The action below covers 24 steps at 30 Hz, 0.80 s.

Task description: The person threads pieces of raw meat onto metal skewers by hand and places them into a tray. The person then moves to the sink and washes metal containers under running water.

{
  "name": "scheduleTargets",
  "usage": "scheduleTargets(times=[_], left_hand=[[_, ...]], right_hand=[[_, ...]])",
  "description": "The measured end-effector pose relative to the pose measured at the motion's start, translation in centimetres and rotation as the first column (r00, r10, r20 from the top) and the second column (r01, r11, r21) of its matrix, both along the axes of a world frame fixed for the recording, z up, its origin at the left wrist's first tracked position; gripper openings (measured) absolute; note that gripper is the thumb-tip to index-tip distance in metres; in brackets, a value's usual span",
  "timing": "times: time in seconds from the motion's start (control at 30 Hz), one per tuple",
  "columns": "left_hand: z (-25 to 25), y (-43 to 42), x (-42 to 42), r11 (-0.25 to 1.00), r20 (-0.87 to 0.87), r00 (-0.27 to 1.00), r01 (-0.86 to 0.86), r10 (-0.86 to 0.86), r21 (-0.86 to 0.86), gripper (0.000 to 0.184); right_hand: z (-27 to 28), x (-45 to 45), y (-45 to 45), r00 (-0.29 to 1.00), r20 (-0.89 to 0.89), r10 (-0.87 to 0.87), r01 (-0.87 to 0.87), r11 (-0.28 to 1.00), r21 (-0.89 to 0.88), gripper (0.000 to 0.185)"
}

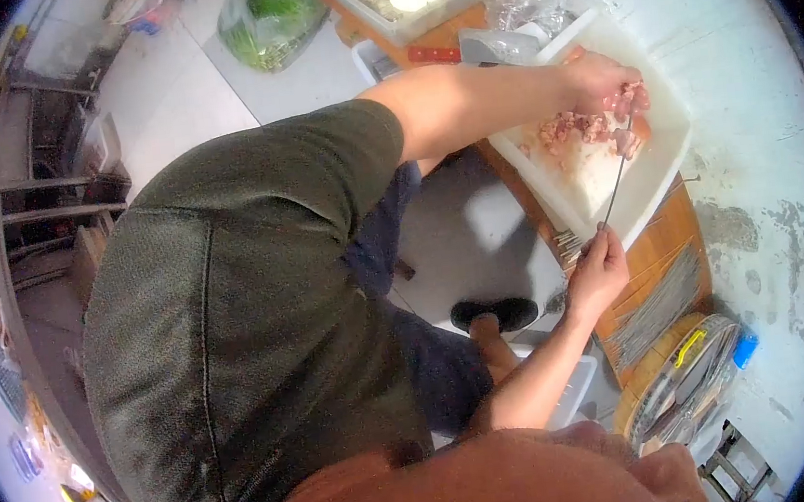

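Observation:
My left hand (599, 85) is closed on a piece of raw meat (635, 96) above a white plastic tub (665, 150). My right hand (599, 266) grips the lower end of a thin metal skewer (615, 194) just outside the tub's near corner. The skewer slants up over the tub to the meat at my left fingers. Another chunk of meat (626, 141) sits on its upper part. Small cut pieces of raw meat (569, 128) lie in the tub under my left hand. Where the skewer's tip ends is hidden.
Many metal skewers (659, 306) lie on the wooden board (682, 224). A cleaver with a red handle (433, 54) rests beyond my left forearm, near a container of pale round pieces (400, 33). Bagged greens (270, 22) and a round wooden-rimmed object (661, 376) flank the work area. A wall (748, 121) stands behind.

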<state>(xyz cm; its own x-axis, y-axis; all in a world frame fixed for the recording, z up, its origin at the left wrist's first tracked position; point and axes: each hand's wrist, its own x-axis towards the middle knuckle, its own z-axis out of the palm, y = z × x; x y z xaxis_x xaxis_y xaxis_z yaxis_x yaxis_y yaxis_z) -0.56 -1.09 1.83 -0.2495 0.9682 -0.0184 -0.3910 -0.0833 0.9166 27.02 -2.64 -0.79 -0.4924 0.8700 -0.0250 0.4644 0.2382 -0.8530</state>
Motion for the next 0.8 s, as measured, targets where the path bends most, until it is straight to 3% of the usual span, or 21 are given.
scheduleTargets(times=[0.13,0.2,0.3,0.33,0.43,0.5,0.6,0.7,0.8], left_hand=[[0.1,0.0,0.1,0.999,-0.087,0.996,-0.017,0.014,-0.04,0.033],[0.1,-0.1,0.1,0.997,-0.193,0.981,-0.034,0.021,-0.063,0.022],[-0.4,0.3,-0.2,0.994,-0.354,0.935,-0.029,-0.01,-0.106,0.047],[-0.6,0.7,-0.4,0.991,-0.323,0.946,-0.005,-0.038,-0.132,0.047],[-0.5,0.7,-0.4,0.989,-0.257,0.965,0.009,-0.046,-0.145,0.022],[-0.6,0.7,-0.3,0.992,-0.296,0.954,0.012,-0.049,-0.126,0.032],[-1.3,1.1,-0.3,0.995,-0.339,0.937,0.058,-0.084,-0.086,0.025],[-1.4,1.3,-0.1,0.991,-0.18,0.975,0.119,-0.127,-0.054,0.039],[-1.0,1.0,0.0,0.989,-0.154,0.978,0.133,-0.141,-0.06,0.031]], right_hand=[[-0.3,0.0,0.1,1.0,0.009,0.007,-0.007,1.0,0.018,0.027],[-0.6,0.1,0.3,1.0,0.011,0.014,-0.015,0.999,0.049,0.027],[0.0,0.0,0.0,0.999,0.035,0.015,-0.017,0.998,0.053,0.027],[0.6,-0.1,-0.2,0.999,0.049,0.013,-0.015,0.999,0.037,0.027],[0.3,0.0,-0.2,1.0,0.017,0.003,-0.003,1.0,0.003,0.027],[0.2,0.0,-0.2,1.0,-0.003,0.003,-0.003,1.0,-0.008,0.027],[0.8,-0.3,-0.5,1.0,-0.004,0.01,-0.01,1.0,-0.001,0.027],[1.0,-0.4,-0.5,1.0,-0.021,0.005,-0.005,1.0,0.0,0.027],[1.5,-0.7,-0.6,1.0,-0.028,-0.004,0.004,1.0,-0.023,0.026]])
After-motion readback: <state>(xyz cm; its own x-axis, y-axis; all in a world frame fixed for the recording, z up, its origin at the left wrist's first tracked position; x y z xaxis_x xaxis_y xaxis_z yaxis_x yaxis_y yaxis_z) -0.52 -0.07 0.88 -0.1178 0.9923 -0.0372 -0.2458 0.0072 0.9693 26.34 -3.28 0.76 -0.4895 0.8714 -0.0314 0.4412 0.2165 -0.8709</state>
